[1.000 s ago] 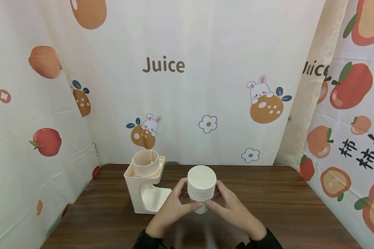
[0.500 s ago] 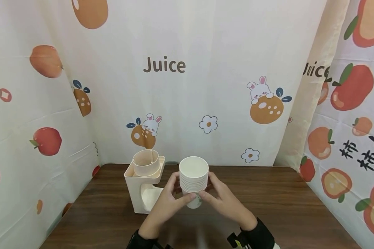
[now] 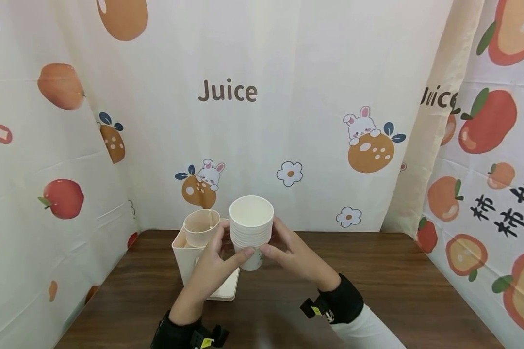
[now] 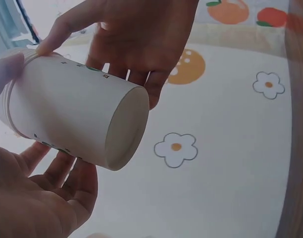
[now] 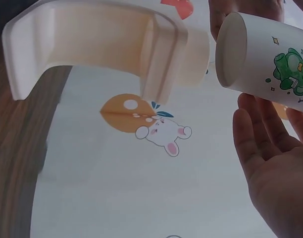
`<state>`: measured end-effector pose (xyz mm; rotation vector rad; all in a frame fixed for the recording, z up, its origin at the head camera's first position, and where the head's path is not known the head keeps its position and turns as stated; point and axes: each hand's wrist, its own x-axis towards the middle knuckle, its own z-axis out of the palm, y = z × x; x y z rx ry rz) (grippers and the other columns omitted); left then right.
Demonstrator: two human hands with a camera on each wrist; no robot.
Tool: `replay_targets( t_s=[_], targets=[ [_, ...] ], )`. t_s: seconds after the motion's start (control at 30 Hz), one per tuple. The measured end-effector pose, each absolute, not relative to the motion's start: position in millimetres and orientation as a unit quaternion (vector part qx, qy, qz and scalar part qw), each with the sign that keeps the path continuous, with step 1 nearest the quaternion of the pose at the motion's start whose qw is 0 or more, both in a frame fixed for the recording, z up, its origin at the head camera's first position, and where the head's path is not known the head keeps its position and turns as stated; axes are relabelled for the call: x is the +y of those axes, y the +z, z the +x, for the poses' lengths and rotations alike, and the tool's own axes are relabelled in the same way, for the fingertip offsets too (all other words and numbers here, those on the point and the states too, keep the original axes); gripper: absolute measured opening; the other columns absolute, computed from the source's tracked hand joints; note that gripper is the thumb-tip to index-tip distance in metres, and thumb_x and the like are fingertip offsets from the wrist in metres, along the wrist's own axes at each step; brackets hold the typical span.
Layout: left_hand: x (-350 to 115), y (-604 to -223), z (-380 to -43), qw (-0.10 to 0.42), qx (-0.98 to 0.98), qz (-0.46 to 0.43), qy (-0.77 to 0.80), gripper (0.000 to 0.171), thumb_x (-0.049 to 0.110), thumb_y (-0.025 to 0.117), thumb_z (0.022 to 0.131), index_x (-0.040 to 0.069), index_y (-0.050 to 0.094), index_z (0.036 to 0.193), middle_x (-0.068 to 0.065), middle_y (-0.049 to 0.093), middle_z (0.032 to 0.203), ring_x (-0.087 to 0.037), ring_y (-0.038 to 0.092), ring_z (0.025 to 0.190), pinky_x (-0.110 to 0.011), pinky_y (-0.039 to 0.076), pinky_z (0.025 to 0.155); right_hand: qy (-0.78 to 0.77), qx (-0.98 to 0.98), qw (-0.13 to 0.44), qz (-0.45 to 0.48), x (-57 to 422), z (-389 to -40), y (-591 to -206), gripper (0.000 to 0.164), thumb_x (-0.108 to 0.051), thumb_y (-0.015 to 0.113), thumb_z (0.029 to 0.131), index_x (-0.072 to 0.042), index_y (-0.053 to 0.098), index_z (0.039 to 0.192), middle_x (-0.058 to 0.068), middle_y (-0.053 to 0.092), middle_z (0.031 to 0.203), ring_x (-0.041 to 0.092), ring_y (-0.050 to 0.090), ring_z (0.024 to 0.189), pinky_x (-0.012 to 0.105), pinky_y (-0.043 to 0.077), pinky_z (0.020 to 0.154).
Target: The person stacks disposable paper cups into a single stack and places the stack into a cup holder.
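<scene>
A nested stack of white paper cups point(image 3: 251, 228) is held up in front of me, mouths upward and several rims layered together. My left hand point(image 3: 211, 269) grips its left side and my right hand point(image 3: 299, 254) its right, thumbs on the near side. In the left wrist view the outermost cup point(image 4: 72, 109) shows its plain base; green bear prints point(image 5: 292, 72) decorate its wall in the right wrist view. Just left of the stack stands a cream cup dispenser point(image 3: 183, 261) with a round open tube point(image 3: 201, 230) on top, partly hidden behind my left hand.
The dark wooden table point(image 3: 353, 276) extends below and to the right of my hands. A white fruit-print curtain point(image 3: 314, 121) hangs close behind it, with more printed cloth along the left and right sides.
Both hands have lifted the stack of paper cups and carried it leftward, nearer to the dispenser's tube. The dispenser stays where it was.
</scene>
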<state>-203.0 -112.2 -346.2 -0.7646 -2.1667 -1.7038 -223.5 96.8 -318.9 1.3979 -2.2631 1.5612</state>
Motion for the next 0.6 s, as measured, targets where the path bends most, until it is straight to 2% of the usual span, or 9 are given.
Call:
replay_targets(
  t_s=[0.2,0.4,0.6],
  targets=[
    [-123,-336,-206,0.136,-0.755,-0.249,-0.59,0.056,0.019,0.065,0.087,0.019,0.036,0.134,-0.005,0.048,0.122,-0.021,0.045,0.109,-0.052,0.04,0.092,0.525,-0.721,-0.009,0.452,86,-231,-311,0.056,-0.015,0.047,0.096,-0.024,0.021,0.145,-0.002,0.041,0.137,0.015,0.043,0.12,0.046,0.044,0.096],
    [-137,-318,-211,0.163,-0.765,-0.244,-0.573,0.059,0.018,0.067,0.086,0.018,0.035,0.135,-0.004,0.044,0.127,-0.021,0.043,0.111,-0.051,0.04,0.092,0.539,-0.705,-0.03,0.46,67,-242,-298,0.054,-0.022,0.043,0.098,-0.024,0.018,0.146,-0.001,0.036,0.141,0.015,0.038,0.122,0.046,0.042,0.096],
    [-147,-287,-205,0.197,-0.772,-0.249,-0.551,0.064,0.008,0.068,0.083,0.009,0.033,0.136,-0.011,0.04,0.13,-0.026,0.042,0.112,-0.054,0.04,0.092,0.539,-0.696,-0.013,0.474,47,-256,-287,0.055,-0.02,0.039,0.097,-0.019,0.016,0.147,0.005,0.033,0.143,0.015,0.035,0.125,0.047,0.04,0.098]
  ],
)
